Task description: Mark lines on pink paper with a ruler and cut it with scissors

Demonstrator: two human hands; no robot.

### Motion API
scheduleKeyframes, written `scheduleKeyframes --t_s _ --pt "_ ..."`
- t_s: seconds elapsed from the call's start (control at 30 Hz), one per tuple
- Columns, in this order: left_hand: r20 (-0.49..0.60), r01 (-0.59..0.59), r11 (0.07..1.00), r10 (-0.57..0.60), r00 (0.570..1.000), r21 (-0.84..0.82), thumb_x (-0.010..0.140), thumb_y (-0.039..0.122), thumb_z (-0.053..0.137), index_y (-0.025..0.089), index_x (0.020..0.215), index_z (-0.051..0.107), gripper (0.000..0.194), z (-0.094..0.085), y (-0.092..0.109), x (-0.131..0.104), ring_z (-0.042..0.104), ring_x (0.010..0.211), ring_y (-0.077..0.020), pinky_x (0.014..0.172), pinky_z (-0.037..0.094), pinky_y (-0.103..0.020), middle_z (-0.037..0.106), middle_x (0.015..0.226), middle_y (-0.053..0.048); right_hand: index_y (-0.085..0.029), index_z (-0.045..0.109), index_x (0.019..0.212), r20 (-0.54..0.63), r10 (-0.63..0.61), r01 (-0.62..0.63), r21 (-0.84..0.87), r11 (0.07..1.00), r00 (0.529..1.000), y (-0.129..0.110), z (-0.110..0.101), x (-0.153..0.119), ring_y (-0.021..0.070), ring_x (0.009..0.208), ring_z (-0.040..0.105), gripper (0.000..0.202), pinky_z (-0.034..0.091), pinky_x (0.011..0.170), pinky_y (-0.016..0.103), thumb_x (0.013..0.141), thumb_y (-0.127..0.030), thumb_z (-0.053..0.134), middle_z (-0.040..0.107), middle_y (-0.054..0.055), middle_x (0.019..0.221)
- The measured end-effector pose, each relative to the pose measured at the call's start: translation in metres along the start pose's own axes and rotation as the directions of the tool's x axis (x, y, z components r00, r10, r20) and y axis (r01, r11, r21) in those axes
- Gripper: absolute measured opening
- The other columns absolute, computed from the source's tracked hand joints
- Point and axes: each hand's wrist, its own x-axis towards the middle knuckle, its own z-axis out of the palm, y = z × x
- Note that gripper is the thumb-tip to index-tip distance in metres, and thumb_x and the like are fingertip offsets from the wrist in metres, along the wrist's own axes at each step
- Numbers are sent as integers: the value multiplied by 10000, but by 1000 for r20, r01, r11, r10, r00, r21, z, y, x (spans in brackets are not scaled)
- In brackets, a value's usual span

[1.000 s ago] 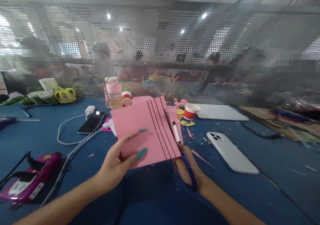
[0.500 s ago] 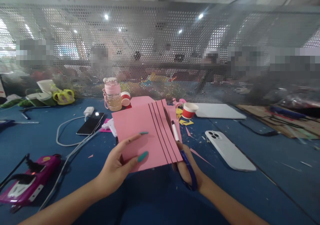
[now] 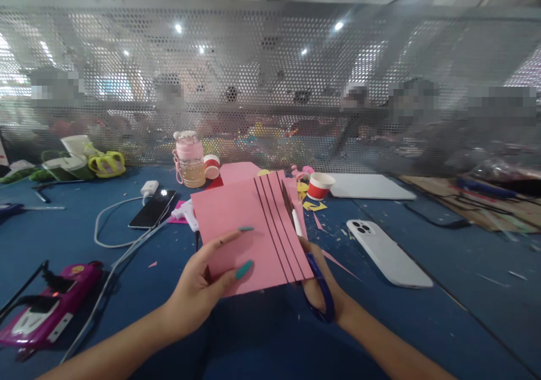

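Note:
My left hand point(image 3: 207, 278) pinches a pink sheet of paper point(image 3: 232, 213) at its lower left, thumb and index finger lying over its face. Several dark parallel lines run down the sheet near its right side. Blue-handled scissors point(image 3: 320, 290) are in my right hand point(image 3: 319, 273), whose fingers are closed round the handles behind the sheet's lower right corner. One dark blade points up along the paper's right edge. Part of the right hand's fingers is hidden by the paper. A white pen or marker point(image 3: 296, 222) shows just right of the blade.
A white phone point(image 3: 389, 256) lies to the right, a black phone point(image 3: 154, 208) and a purple power strip point(image 3: 54, 304) to the left. Farther back stand a pink-lidded bottle point(image 3: 190, 160) and a red-and-white paper cup point(image 3: 320, 186). A perforated metal screen point(image 3: 270, 87) rises behind.
The pink sheet has shifted slightly right and down with my left hand. More of the scissor blade shows apart from the paper's right edge. My right hand keeps its hold on the scissors.

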Motion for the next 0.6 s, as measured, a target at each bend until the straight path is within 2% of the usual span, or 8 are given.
scheduleKeyframes --t_s 0.1,0.2,0.33,0.5,0.6 --pt "0 11 1000 -11 1000 28 811 179 590 282 1197 527 404 -1 -1 0 499 1182 -211 973 459 -325 518 1309 -15 -207 632 747 14 -110 109 29 994 994 2 0 1 222 653 603 297 510 579 312 738 -474 501 627 41 640" --pt "6 16 999 -16 1000 42 813 186 590 294 1201 521 409 -1 0 0 499 1183 -206 986 444 -329 515 1312 -5 -211 641 770 16 -155 154 43 987 988 6 -1 2 227 658 610 281 512 568 309 734 -462 520 648 43 652" --pt "0 11 998 -11 1000 56 802 186 607 288 1192 531 410 0 1 0 497 1185 -205 1018 404 -342 528 1300 -7 -221 641 784 37 -134 131 79 988 990 7 0 2 237 676 615 299 518 573 317 726 -497 542 658 39 673" --pt "1 20 1000 -20 1000 5 808 168 588 291 1181 538 396 2 1 0 518 1164 -195 932 487 -283 529 1300 -7 -239 639 748 46 -128 124 81 989 991 4 0 1 236 640 593 361 510 553 323 690 -584 550 646 34 656" --pt "4 9 1000 -9 1000 20 804 160 594 287 1192 530 413 2 0 0 514 1168 -193 937 482 -279 526 1302 -8 -235 639 725 45 -115 111 79 991 992 4 0 1 231 601 571 394 498 523 325 674 -615 549 626 39 622"
